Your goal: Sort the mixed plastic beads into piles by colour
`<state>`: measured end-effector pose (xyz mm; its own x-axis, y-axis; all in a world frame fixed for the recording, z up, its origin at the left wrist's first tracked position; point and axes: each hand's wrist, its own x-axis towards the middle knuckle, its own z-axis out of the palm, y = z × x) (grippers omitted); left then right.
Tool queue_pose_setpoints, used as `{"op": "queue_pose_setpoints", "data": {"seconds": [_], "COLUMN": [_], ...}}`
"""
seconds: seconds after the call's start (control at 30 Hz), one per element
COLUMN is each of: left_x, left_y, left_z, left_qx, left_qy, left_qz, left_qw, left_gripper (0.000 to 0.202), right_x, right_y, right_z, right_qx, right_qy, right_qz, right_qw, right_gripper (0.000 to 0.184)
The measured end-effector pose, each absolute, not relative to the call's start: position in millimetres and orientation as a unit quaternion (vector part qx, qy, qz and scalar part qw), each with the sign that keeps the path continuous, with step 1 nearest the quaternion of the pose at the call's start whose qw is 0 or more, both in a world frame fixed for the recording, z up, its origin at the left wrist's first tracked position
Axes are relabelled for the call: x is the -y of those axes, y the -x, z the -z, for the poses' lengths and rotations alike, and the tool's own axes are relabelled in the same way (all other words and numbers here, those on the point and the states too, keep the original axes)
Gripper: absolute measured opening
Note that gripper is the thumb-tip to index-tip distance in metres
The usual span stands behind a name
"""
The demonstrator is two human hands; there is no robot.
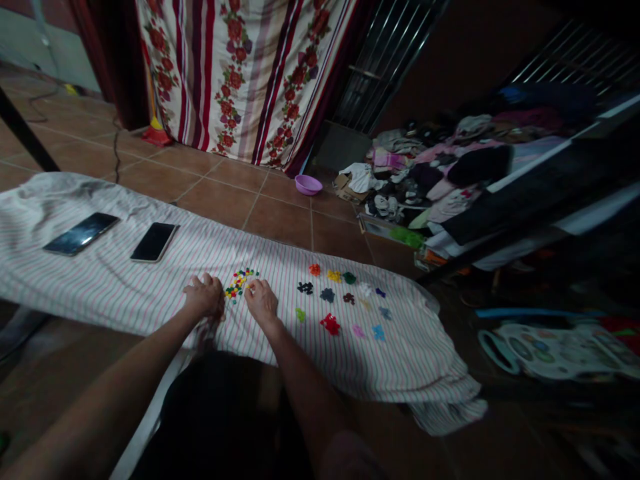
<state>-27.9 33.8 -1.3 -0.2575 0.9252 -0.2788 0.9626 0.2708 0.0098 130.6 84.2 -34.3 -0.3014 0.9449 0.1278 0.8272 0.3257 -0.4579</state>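
A long board covered with a striped cloth point(125, 280) lies in front of me. On it sits a small cluster of mixed coloured beads point(239, 281). My left hand point(204, 295) rests on the cloth just left of the cluster, fingers curled down. My right hand point(261, 300) rests just right of it, fingertips pinched at the edge of the beads; what they hold is too small to see. Right of my hands lie several small sorted piles of beads by colour, among them red point(330, 325), orange point(315, 269), yellow point(333, 275) and green point(349, 277).
Two phones lie on the cloth at the left, a larger one point(81, 233) and a smaller one point(155, 241). Beyond is tiled floor with a purple bowl point(308, 184), a flowered curtain point(245, 73), and a heap of clothes point(440, 173) on the right.
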Motion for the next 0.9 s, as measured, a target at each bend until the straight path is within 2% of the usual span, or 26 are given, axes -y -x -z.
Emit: {"op": "queue_pose_setpoints", "data": {"seconds": [0.17, 0.47, 0.73, 0.9], "left_x": [-31.9, -33.6, -35.0, -34.1], "left_y": [27.4, 27.5, 27.1, 28.1], "left_z": [0.1, 0.4, -0.8, 2.0], "left_qx": [-0.785, -0.787, -0.79, -0.788], "left_qy": [-0.607, -0.599, -0.591, -0.599], "left_qz": [0.086, 0.097, 0.102, 0.1], "left_qw": [0.095, 0.11, 0.124, 0.101], "left_gripper": [0.063, 0.085, 0.08, 0.072], "right_x": [-83.2, -83.2, -90.2, -101.7], "right_y": [-134.0, -142.6, -161.3, -183.7], "right_z": [40.8, 49.6, 35.7, 31.7], "right_qx": [0.782, 0.771, 0.769, 0.741], "right_qy": [0.557, 0.545, 0.525, 0.53], "right_qz": [-0.161, -0.164, -0.236, -0.274], "right_qw": [0.229, 0.286, 0.279, 0.307], "right_gripper": [0.01, 0.009, 0.022, 0.021]}}
